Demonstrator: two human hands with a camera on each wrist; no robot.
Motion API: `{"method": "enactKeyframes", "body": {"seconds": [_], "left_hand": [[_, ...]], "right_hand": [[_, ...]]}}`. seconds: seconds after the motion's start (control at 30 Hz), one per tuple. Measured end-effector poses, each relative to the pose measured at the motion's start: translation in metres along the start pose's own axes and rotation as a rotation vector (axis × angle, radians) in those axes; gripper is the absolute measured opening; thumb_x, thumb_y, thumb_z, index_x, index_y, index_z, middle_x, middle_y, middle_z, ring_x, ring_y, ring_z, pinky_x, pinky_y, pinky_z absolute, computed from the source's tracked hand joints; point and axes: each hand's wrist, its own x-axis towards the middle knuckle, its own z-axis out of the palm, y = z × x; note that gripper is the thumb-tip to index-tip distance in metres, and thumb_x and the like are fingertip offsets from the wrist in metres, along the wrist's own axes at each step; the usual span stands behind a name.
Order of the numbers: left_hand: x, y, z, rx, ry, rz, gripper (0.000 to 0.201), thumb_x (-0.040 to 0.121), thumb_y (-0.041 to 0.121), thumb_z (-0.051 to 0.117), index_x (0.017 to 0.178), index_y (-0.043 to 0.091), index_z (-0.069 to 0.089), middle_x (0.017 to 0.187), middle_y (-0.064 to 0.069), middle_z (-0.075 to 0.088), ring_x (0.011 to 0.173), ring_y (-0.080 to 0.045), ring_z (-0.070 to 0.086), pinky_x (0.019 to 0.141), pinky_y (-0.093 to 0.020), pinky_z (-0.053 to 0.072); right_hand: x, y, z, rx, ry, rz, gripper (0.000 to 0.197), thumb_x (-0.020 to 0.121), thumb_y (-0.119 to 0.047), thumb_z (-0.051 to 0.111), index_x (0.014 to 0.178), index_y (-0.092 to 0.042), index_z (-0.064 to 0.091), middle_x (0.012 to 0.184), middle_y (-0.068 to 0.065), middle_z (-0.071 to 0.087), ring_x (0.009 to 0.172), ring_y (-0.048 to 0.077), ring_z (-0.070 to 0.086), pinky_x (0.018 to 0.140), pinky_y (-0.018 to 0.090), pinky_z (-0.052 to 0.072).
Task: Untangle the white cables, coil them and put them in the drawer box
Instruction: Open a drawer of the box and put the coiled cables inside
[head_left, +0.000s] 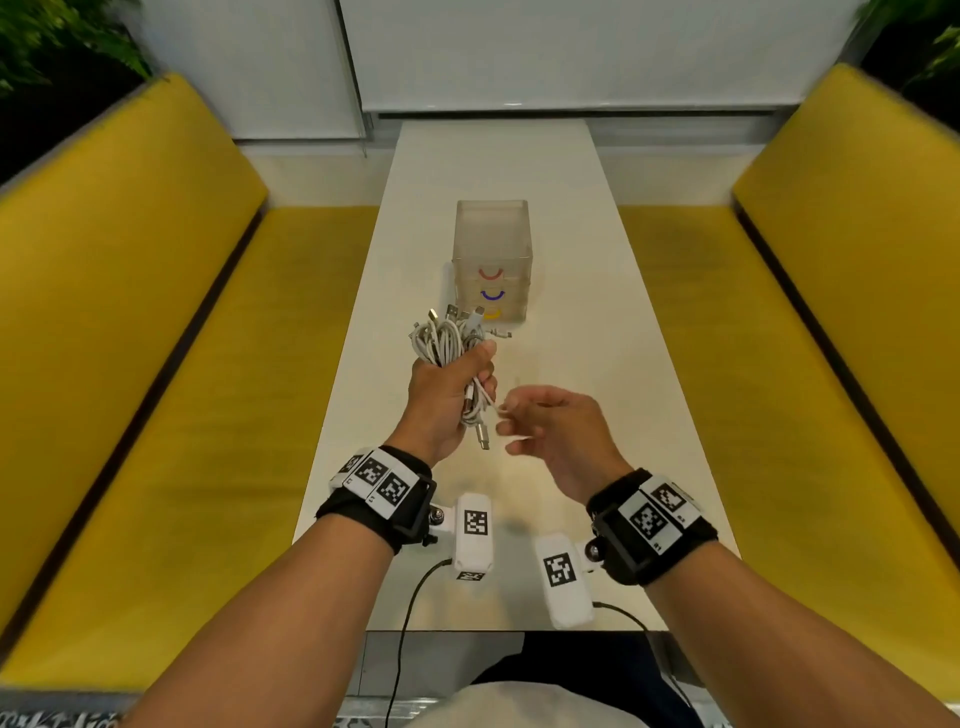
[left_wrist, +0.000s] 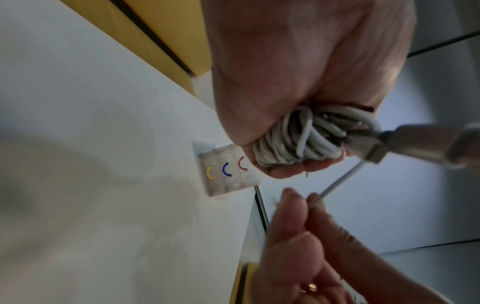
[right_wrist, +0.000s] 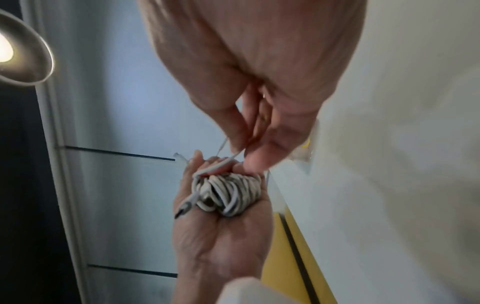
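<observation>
My left hand grips a tangled bundle of white cables above the table, with several metal plugs sticking out at the top and one plug hanging below the fist. In the left wrist view the bundle fills the curled fingers. My right hand pinches one thin white strand that leads out of the bundle; the right wrist view shows thumb and forefinger closed on that strand. The translucent drawer box stands just behind, with red, blue and yellow handles, all drawers closed.
The narrow white table runs away from me between two yellow benches. A white wall closes its far end. Both wrists carry black bands with marker tags and trailing black leads.
</observation>
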Motion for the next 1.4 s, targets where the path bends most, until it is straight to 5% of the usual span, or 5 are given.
{"method": "enactKeyframes", "body": {"seconds": [0.13,0.37,0.83,1.2,1.4], "left_hand": [[-0.001,-0.003,-0.003,0.107,0.089,0.008,0.015,0.086,0.016,0.079,0.080,0.014,0.066,0.055,0.000,0.052,0.049,-0.016,0.048,0.051,-0.027,0.042],[-0.002,-0.005,0.014,0.170,0.195,0.086,0.030,0.072,0.040,0.084,0.069,0.017,0.065,0.055,0.001,0.058,0.051,-0.016,0.053,0.049,-0.027,0.044],[0.009,-0.006,0.004,0.347,0.189,0.096,0.008,0.083,0.007,0.081,0.083,0.012,0.075,0.076,-0.005,0.074,0.069,-0.021,0.070,0.065,-0.034,0.060],[0.032,-0.005,-0.004,0.398,0.333,0.182,0.007,0.085,0.019,0.081,0.084,0.016,0.075,0.077,0.000,0.072,0.068,-0.012,0.065,0.066,-0.036,0.057],[0.045,0.019,0.005,0.469,0.283,0.175,0.016,0.085,0.023,0.082,0.077,0.016,0.071,0.058,0.003,0.063,0.050,-0.014,0.055,0.049,-0.027,0.046]], "right_hand": [[0.003,-0.010,0.000,0.037,0.224,-0.202,0.038,0.083,0.011,0.068,0.113,-0.007,0.054,0.084,0.018,0.074,0.063,0.026,0.068,0.051,0.032,0.052],[-0.003,-0.002,0.024,-0.256,0.172,-0.359,0.004,0.087,0.003,0.069,0.085,0.003,0.072,0.072,0.018,0.072,0.055,0.016,0.062,0.044,0.027,0.048],[0.025,-0.011,0.014,-0.928,0.025,-0.437,0.013,0.083,-0.013,0.072,0.073,-0.017,0.079,0.059,-0.007,0.068,0.050,0.002,0.053,0.058,0.019,0.042],[0.039,-0.018,0.027,-0.828,-0.092,-0.301,0.027,0.082,-0.002,0.056,0.087,-0.012,0.081,0.067,-0.005,0.072,0.061,0.007,0.062,0.065,0.023,0.050],[0.084,-0.039,0.017,-0.552,0.038,-0.121,0.018,0.089,-0.015,0.061,0.092,-0.004,0.075,0.075,0.003,0.074,0.059,0.014,0.059,0.047,0.023,0.039]]}}
